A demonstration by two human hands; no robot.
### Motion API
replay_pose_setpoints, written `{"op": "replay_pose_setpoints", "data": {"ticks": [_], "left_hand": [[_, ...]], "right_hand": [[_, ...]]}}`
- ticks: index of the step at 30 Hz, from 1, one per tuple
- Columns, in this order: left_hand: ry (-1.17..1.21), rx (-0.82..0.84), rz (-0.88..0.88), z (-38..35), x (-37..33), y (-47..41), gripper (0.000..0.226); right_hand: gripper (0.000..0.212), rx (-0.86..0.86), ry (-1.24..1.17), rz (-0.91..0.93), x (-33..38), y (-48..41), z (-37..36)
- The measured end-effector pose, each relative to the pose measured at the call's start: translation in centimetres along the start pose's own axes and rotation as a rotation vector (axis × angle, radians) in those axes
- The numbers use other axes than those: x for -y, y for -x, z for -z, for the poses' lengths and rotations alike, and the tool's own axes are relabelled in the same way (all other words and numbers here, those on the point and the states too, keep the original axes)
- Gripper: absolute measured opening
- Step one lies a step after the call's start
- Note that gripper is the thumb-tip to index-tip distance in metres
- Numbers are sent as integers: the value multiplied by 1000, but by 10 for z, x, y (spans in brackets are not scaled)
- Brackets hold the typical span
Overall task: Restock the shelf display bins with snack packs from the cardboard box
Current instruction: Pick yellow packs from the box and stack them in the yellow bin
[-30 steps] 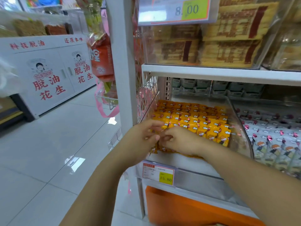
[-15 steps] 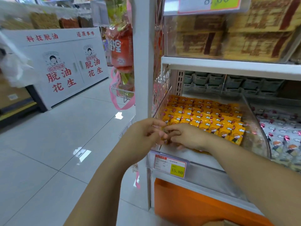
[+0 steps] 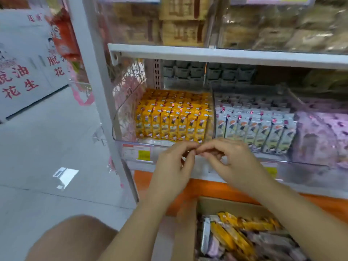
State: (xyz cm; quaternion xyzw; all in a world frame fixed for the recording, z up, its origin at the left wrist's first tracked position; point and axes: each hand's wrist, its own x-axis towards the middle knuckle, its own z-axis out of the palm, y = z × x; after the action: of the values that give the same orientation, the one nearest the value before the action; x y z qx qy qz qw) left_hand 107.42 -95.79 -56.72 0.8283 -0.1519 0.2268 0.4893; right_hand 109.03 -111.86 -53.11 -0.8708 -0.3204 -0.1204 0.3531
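Both curled, left hand [image 3: 175, 166] and right hand [image 3: 232, 160] touch fingertips before the bin [image 3: 150, 145], perhaps pinching something tiny.

The left of the frame is filled by glossy pale floor tiles [image 3: 37, 151], in which a bright light patch [image 3: 66, 177] is reflected. A white cabinet [image 3: 24, 102] lettered in red is seen upper left, beside a white shelf upright [image 3: 102, 102].

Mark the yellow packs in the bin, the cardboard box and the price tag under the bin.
yellow packs [image 3: 174, 122]: head view, front row, middle pack.
cardboard box [image 3: 224, 206]: head view, bare back wall.
price tag [image 3: 144, 155]: head view, its yellow patch.
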Motion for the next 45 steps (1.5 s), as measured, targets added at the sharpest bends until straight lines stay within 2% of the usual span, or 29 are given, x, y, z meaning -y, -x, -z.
{"op": "replay_pose_setpoints", "data": {"ticks": [4,8,11,15,17,19,23,28,31,36,41,43,45], "left_hand": [[-7,107,-23,-60,-6,37,19],[-76,388,14,-115,7,62,22],[-127,554,118,-147,23,78,20],[-270,740,209,-181,52,101,27],[-378,770,244,-191,62,108,36],[-451,796,258,-198,71,112,44],[-485,886,361,-213,83,117,50],[-528,1004,485,-221,95,127,55],[-618,1065,402,-222,98,132,48],[-645,1115,471,-227,93,136,54],[-732,1103,504,-226,93,130,71],[-685,1132,538,-222,98,126,68],[-583,1200,604,-217,100,125,56]], "right_hand": [[17,53,0,-187,-33,76,15],[15,93,64,-351,-73,141,23],[15,144,93,-478,-105,182,27],[28,321,145,-714,-151,234,28],[37,402,148,-820,-171,250,25],[45,412,128,-881,-186,253,21],[56,332,107,-902,-206,242,5],[61,398,105,-896,-213,245,-16],[55,379,165,-868,-211,247,-20],[34,399,148,-829,-196,237,-30],[42,516,124,-773,-179,233,-46],[43,568,137,-789,-179,234,-51],[40,575,83,-812,-177,231,-58]]}}
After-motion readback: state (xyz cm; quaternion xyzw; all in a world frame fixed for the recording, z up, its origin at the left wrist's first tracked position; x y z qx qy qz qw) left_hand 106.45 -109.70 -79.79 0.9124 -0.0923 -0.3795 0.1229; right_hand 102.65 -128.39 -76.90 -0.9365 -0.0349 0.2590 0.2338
